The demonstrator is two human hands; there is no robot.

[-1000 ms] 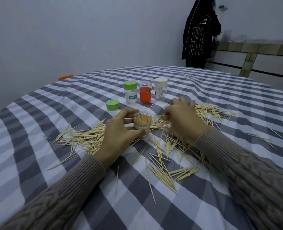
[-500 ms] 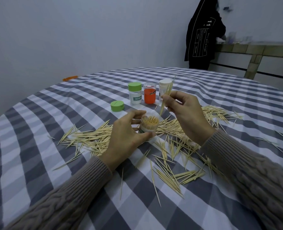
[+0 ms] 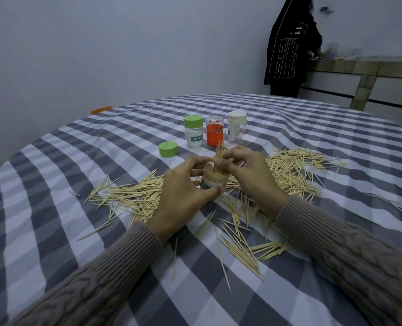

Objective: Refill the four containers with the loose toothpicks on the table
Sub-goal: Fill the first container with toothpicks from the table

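Observation:
My left hand [image 3: 183, 191] grips an open clear container [image 3: 213, 182] packed with upright toothpicks, at the table's middle. My right hand [image 3: 249, 175] pinches a small bunch of toothpicks [image 3: 219, 152] upright, directly above the container's mouth. Loose toothpicks [image 3: 134, 196] lie scattered left, right and in front of my hands. Behind stand three containers: a green-lidded one [image 3: 193, 134], an orange one [image 3: 214, 131] and a white-lidded one [image 3: 236, 125]. A loose green lid [image 3: 168, 149] lies to their left.
The round table wears a grey-and-white checked cloth [image 3: 54, 208]. An orange object [image 3: 101, 110] lies at the far left edge. A person in a black jacket [image 3: 289, 48] stands beyond the table by a counter [image 3: 360, 69].
My right hand picked a bunch of toothpicks off the table, raised it and brought it left over the held container. My left hand kept its hold on the container.

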